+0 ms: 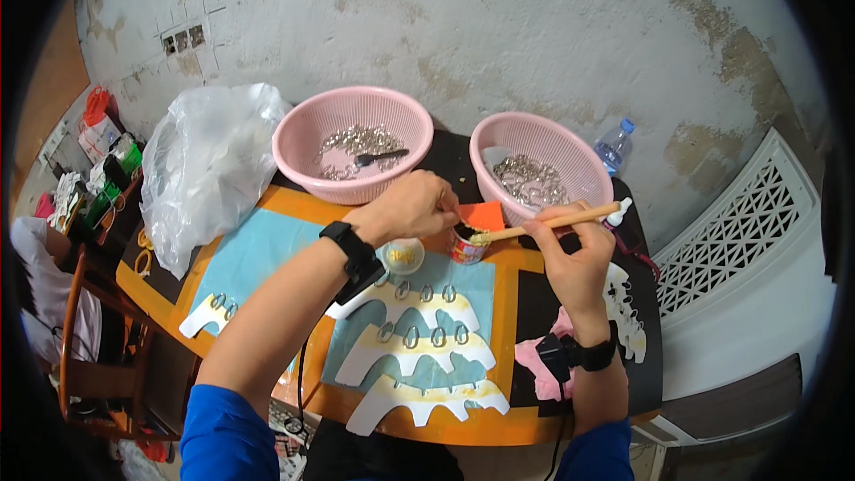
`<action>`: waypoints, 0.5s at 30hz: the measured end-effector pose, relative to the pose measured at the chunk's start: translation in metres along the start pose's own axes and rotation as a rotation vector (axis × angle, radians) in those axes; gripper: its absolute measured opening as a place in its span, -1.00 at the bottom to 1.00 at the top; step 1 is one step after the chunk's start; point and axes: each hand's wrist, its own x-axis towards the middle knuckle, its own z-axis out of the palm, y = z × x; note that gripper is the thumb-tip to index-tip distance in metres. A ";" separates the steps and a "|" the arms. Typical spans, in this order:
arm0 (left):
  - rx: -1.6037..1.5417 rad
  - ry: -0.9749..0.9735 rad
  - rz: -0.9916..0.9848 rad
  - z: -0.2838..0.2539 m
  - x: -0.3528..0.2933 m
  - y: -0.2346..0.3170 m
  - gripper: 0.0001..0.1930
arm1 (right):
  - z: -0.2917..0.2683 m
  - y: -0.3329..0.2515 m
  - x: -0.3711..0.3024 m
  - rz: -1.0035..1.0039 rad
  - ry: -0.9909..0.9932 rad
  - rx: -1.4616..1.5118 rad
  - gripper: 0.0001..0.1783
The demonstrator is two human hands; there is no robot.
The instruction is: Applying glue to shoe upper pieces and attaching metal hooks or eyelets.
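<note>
Rings (224, 305) stand on the white scalloped piece (192, 325) at far left, well outside the left forearm. Above the left hand (414, 207), a pink basket (283, 156) holds many loose rings. That hand's fingers are drawn close at the rim of a red cup (468, 252); whether they grip anything I cannot tell. Below it, the upper piece (456, 313) and middle piece (361, 362) carry rings; the nearest piece (376, 404) is yellowed along its edge, with no rings I can make out, so it looks unfinished. The right hand (574, 254) pinches a wooden stick (509, 232), its yellowed tip at the cup's mouth. Beyond, another ringed strip (621, 289) seems done.
</note>
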 end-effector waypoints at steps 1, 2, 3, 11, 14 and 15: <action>0.022 -0.007 0.003 0.000 0.000 0.000 -0.79 | -0.006 -0.002 0.002 0.004 0.029 0.011 -0.90; 0.027 -0.001 0.011 -0.001 -0.001 0.001 -0.79 | -0.011 -0.003 0.003 -0.005 0.035 0.007 -0.90; 0.027 -0.008 0.011 -0.002 -0.002 0.002 -0.79 | -0.016 -0.002 0.005 -0.001 0.079 0.026 -0.90; 0.049 -0.015 0.017 -0.006 0.001 0.003 -0.78 | -0.029 0.016 0.013 0.118 0.156 0.185 -0.86; 0.095 -0.015 0.004 -0.005 0.002 0.002 -0.78 | -0.034 0.026 0.011 0.182 0.168 0.241 -0.86; 0.104 -0.016 0.016 -0.005 0.002 0.002 -0.78 | -0.035 0.027 0.012 0.177 0.168 0.242 -0.86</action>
